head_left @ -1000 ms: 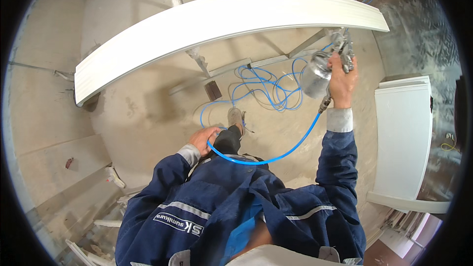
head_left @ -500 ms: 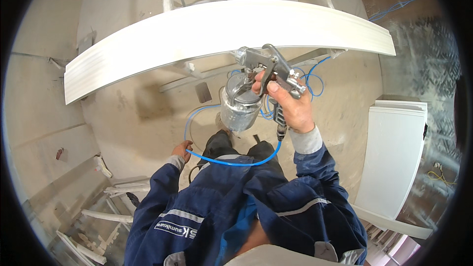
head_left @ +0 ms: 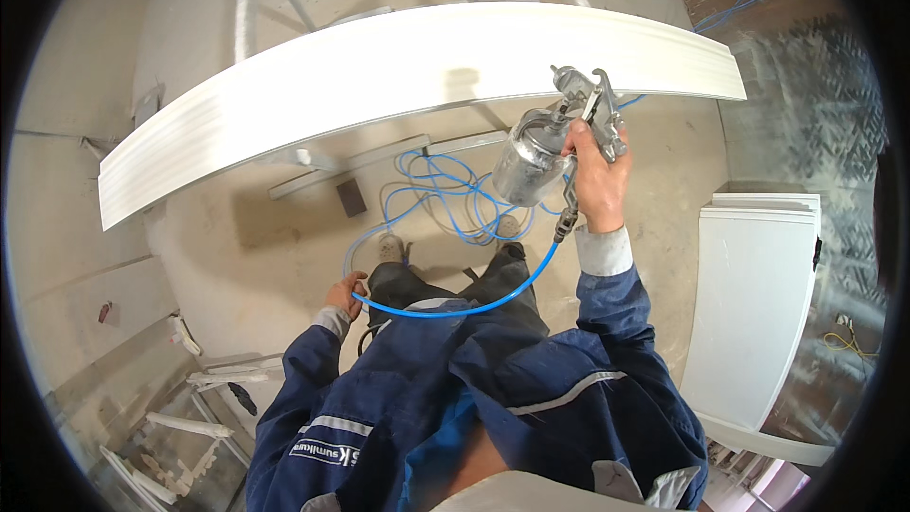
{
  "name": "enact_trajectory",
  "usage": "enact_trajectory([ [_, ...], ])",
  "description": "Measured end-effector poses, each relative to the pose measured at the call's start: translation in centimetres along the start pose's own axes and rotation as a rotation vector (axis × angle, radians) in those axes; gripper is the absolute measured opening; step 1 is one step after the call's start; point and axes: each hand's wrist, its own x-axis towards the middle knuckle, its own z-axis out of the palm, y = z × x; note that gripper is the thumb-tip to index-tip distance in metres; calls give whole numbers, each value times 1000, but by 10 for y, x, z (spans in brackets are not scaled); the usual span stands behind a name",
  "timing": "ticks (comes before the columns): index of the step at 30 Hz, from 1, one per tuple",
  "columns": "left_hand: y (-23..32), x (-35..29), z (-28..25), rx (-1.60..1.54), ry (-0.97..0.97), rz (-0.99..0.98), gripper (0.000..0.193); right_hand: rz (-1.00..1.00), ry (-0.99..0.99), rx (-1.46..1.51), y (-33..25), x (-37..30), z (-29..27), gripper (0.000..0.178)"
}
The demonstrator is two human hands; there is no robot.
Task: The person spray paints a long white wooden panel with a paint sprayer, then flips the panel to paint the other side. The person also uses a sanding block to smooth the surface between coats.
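Observation:
A metal spray gun [head_left: 605,114] with a silvery paint cup hanging at its left is gripped in my right hand [head_left: 599,175]. It is up by the near edge of a long white panel [head_left: 417,57], toward the panel's right part. The blue air hose [head_left: 474,311] runs from the gun's handle in a sagging loop across my front. My left hand [head_left: 348,292], low beside my thigh, is closed round the hose. Beyond it the hose drops to the floor and lies in loose coils [head_left: 441,185] ahead of my shoes.
The panel rests on a pale stand [head_left: 246,9]. A dark flat block [head_left: 351,197] lies on the floor below it. At right leans a stack of white panels [head_left: 754,308]. White-coated bars [head_left: 190,424] lie at lower left. More blue hose [head_left: 749,8] lies at far right.
The spray gun in my right hand has moved right along the panel and its cup is more tilted. My left hand keeps the hose. More floor coils show now.

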Motion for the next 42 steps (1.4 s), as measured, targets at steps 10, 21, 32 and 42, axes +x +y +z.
enact_trajectory([
  [10,226,23,125,110,153,161,27,-67,111,-48,49,122,-235,11],
  [21,330,42,188,91,91,158,25,-204,459,-395,76,186,-370,17],
  [32,242,-4,180,-25,123,76,26,-105,129,-138,68,108,-260,21],
  [42,109,-105,145,-23,238,-172,24,-124,-78,-68,40,11,-103,22],
])
